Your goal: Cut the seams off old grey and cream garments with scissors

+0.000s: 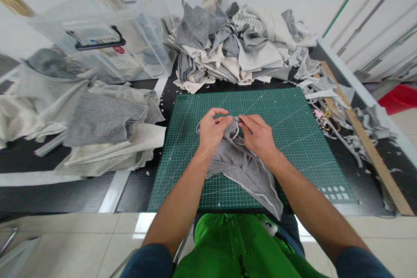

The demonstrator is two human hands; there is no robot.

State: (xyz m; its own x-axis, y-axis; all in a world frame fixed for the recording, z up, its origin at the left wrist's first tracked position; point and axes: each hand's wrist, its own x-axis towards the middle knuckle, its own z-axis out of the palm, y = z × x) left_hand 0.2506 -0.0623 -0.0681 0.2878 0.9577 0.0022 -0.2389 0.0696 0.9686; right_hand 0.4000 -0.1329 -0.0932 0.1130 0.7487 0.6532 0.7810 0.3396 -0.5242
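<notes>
A grey piece of cloth (243, 167) with a pale edge lies on the green cutting mat (293, 121) and hangs over the table's near edge. My left hand (211, 130) pinches its upper edge with thumb and fingers. My right hand (257, 134) pinches the same edge close beside it, fingers curled. The two hands almost touch over the middle of the mat.
A heap of grey and white cloth scraps (234, 47) lies behind the mat. Folded cloths (107, 134) lie left, by a clear plastic box (104, 34). A wooden ruler (365, 139), scissors (329, 119) and scraps lie right. A green mesh basket (241, 243) sits below.
</notes>
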